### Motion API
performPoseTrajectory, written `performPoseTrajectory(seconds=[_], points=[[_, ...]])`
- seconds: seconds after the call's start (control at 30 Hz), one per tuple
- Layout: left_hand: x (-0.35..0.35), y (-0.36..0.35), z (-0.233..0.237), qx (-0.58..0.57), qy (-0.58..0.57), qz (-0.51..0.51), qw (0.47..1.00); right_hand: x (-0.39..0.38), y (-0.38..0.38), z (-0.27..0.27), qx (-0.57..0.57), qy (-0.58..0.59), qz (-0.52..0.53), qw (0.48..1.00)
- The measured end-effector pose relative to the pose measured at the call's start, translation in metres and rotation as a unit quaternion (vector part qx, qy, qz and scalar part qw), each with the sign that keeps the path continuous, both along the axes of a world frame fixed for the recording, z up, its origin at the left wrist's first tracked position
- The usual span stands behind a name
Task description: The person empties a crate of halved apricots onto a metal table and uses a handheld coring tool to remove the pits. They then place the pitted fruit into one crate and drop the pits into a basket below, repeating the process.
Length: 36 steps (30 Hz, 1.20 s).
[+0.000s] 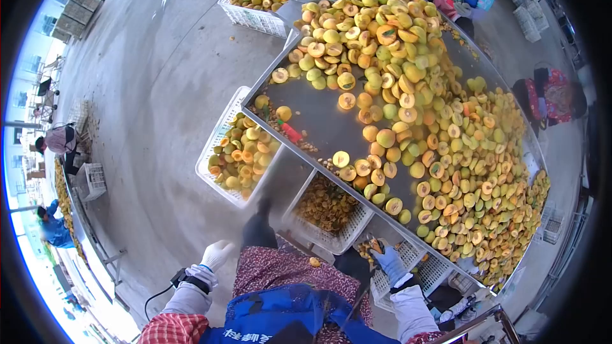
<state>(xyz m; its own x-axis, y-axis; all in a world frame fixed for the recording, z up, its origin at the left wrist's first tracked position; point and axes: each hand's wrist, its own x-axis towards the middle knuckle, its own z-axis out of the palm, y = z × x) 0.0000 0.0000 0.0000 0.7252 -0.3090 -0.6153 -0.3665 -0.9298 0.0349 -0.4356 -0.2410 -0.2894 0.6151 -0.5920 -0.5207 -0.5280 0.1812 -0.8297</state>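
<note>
My left hand (218,255), in a white glove, hangs low beside my patterned apron, its fingers close together and apparently holding nothing, though too small to be sure. My right hand (387,262), in a blue-grey glove, is closed around a small dark tool (375,246) whose exact shape is unclear, just off the table's near edge. Below it a white crate holds fruit pieces. Many halved yellow-orange fruits (408,99) are heaped on the metal table (319,114). A red-handled tool (291,132) lies near the table's left edge among pits.
Fruit halves fill a white basket (241,200) left of the table and another crate (255,18) behind it. A crate of pits (371,220) stands under the near edge. Other people are across the table and at the far left. Crates are stacked at the back left.
</note>
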Motion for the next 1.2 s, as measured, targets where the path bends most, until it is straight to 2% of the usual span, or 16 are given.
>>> performPoseTrajectory(seconds=[0.07, 0.1, 0.13, 0.2, 0.23, 0.37, 0.53, 0.6, 0.67, 0.7, 0.83, 0.9, 0.97, 1.1, 1.17, 1.2], points=[[-0.027, 0.001, -0.028, 0.002, 0.032, 0.020, 0.999, -0.054, -0.005, -0.006, -0.128, 0.008, -0.022, 0.992], [-0.014, 0.019, -0.099, -0.044, 0.179, 0.012, 0.983, -0.122, 0.001, 0.065, 0.028, 0.131, -0.166, 0.977], [-0.017, 0.028, -0.132, -0.048, 0.233, 0.003, 0.971, -0.169, 0.016, 0.087, 0.116, 0.140, -0.242, 0.953], [0.017, 0.055, -0.144, -0.118, 0.258, 0.053, 0.958, -0.094, 0.027, 0.205, 0.206, 0.228, -0.356, 0.882], [0.042, 0.067, -0.137, -0.136, 0.244, 0.088, 0.956, -0.070, 0.033, 0.224, 0.199, 0.262, -0.363, 0.871], [0.096, 0.147, -0.132, -0.231, 0.165, 0.233, 0.930, 0.015, 0.031, 0.241, 0.085, 0.289, -0.191, 0.934], [0.119, 0.259, -0.116, -0.198, 0.169, 0.357, 0.897, 0.137, -0.014, 0.208, 0.136, 0.218, -0.176, 0.950], [0.113, 0.265, -0.074, -0.196, 0.167, 0.398, 0.881, 0.185, -0.022, 0.193, 0.098, 0.222, -0.129, 0.961], [0.112, 0.275, -0.048, -0.200, 0.166, 0.420, 0.870, 0.192, -0.026, 0.118, -0.127, 0.155, 0.022, 0.979], [0.110, 0.287, -0.044, -0.206, 0.166, 0.422, 0.867, 0.233, -0.025, 0.146, -0.184, 0.190, 0.083, 0.961], [0.148, 0.283, -0.022, -0.253, 0.174, 0.538, 0.785, 0.309, -0.020, 0.124, -0.160, 0.192, 0.136, 0.959], [0.219, 0.263, -0.031, -0.255, 0.134, 0.509, 0.811, 0.361, -0.028, 0.149, 0.001, 0.228, 0.092, 0.969], [0.311, 0.214, -0.029, -0.283, 0.076, 0.450, 0.844, 0.374, -0.029, 0.117, -0.116, 0.167, 0.090, 0.975], [0.546, 0.015, 0.001, -0.407, 0.024, 0.275, 0.870, 0.407, -0.034, 0.041, -0.054, 0.214, -0.003, 0.975], [0.636, -0.085, -0.009, -0.429, 0.046, 0.150, 0.890, 0.377, 0.000, -0.076, 0.029, 0.217, -0.229, 0.949], [0.652, -0.127, 0.011, -0.410, 0.088, 0.111, 0.901, 0.399, 0.009, -0.039, 0.169, 0.228, -0.266, 0.921]])
